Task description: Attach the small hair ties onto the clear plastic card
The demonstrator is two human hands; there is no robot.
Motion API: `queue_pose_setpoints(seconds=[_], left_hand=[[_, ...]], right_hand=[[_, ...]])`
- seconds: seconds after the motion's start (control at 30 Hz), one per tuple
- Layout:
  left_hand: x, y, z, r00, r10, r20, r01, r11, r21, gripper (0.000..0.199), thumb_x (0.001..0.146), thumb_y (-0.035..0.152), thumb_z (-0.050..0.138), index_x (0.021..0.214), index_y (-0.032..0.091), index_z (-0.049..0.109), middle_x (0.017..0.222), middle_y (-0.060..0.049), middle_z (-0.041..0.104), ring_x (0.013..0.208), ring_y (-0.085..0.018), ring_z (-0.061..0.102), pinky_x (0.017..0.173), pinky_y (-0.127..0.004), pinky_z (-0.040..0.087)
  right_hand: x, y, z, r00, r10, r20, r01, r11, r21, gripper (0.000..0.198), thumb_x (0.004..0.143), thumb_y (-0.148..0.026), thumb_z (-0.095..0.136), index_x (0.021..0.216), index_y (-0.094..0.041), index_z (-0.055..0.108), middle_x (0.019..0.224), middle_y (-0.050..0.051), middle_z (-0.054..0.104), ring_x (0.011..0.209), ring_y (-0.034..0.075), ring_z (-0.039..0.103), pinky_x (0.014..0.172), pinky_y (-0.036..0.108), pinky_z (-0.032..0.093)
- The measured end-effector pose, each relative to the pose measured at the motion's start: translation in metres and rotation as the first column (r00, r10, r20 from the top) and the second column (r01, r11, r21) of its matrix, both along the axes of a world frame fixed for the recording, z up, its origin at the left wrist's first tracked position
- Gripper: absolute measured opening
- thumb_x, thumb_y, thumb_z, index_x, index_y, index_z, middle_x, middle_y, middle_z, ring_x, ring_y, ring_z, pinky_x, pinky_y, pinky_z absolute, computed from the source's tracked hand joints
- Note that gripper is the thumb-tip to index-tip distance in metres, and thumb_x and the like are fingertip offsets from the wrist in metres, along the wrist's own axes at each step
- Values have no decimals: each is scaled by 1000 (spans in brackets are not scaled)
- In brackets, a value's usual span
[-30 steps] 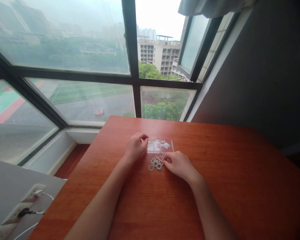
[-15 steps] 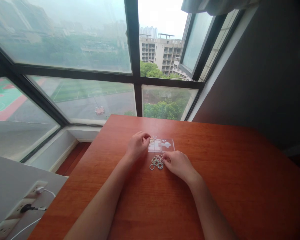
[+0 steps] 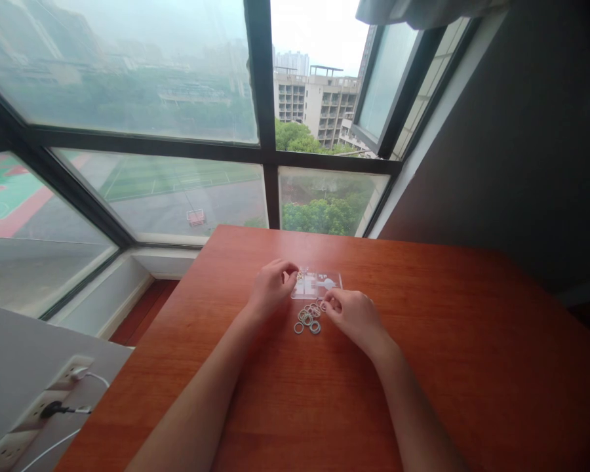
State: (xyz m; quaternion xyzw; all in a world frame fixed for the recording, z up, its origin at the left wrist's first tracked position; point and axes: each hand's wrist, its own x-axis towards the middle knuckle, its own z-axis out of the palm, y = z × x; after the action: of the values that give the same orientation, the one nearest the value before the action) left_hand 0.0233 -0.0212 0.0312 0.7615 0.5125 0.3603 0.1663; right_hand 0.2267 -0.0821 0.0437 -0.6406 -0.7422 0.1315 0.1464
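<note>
A small clear plastic box (image 3: pixel 329 294) with white print lies flat on the table. My left hand (image 3: pixel 273 287) is at its left edge, fingers curled in and the thumb beside small gold-coloured bits (image 3: pixel 299 276); whatever sits between the fingertips is hidden. Just below the box is a loose pile of thin rings (image 3: pixel 308 319), pale, pinkish and greenish. My right hand (image 3: pixel 354 314) is at the pile's upper right, thumb and forefinger pinched on a pale ring (image 3: pixel 323 305). One ring (image 3: pixel 299 328) lies at the pile's lower left.
The reddish-brown wooden table (image 3: pixel 295 406) runs up to a dark-framed window (image 3: pixel 271 190). At the lower left, a wall socket strip (image 3: pixel 42 410) has plugs and white cables. A dark wall (image 3: pixel 472 144) rises on the right.
My right hand has lifted slightly up and to the right, its fingers now at the pile's upper edge. My left hand has shifted a little to the right. The box stays put.
</note>
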Motion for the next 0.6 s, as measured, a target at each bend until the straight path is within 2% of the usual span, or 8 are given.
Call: queue_pose_setpoints(seconds=[0.13, 0.27, 0.37, 0.6], left_hand=[[7, -4, 4, 997, -50, 52, 51, 998, -26, 12, 81, 17, 56, 81, 17, 68, 76, -2, 65, 63, -11, 53, 60, -22, 41], [19, -12, 10, 969, -185, 166, 200, 977, -79, 11, 83, 19, 56, 82, 16, 67, 74, -1, 66, 58, -9, 50, 58, -21, 40], [26, -18, 13, 949, -263, 172, 287, 949, -130, 11, 82, 22, 58, 79, 16, 68, 72, -1, 66, 58, -9, 50, 56, -20, 39], [35, -24, 12, 926, -302, 225, 346, 918, -193, 10, 79, 18, 58, 77, 15, 67, 69, 0, 65, 58, -9, 50, 56, -19, 39]], right_hand=[[2, 1, -3, 996, -30, -78, 38, 995, 93, 9, 84, -27, 58, 83, -25, 67, 71, -2, 68, 66, 14, 59, 60, 23, 30], [2, 1, -5, 988, -41, -146, 64, 986, 156, 11, 84, -28, 56, 82, -23, 67, 66, -1, 65, 62, 13, 56, 61, 22, 32], [3, 1, -5, 982, -47, -182, 82, 977, 195, 13, 85, -29, 56, 82, -23, 67, 62, -2, 60, 59, 13, 53, 61, 22, 33], [2, 1, -6, 976, -31, -215, 84, 966, 244, 14, 85, -28, 56, 81, -21, 67, 59, -2, 57, 57, 12, 51, 60, 21, 33]])
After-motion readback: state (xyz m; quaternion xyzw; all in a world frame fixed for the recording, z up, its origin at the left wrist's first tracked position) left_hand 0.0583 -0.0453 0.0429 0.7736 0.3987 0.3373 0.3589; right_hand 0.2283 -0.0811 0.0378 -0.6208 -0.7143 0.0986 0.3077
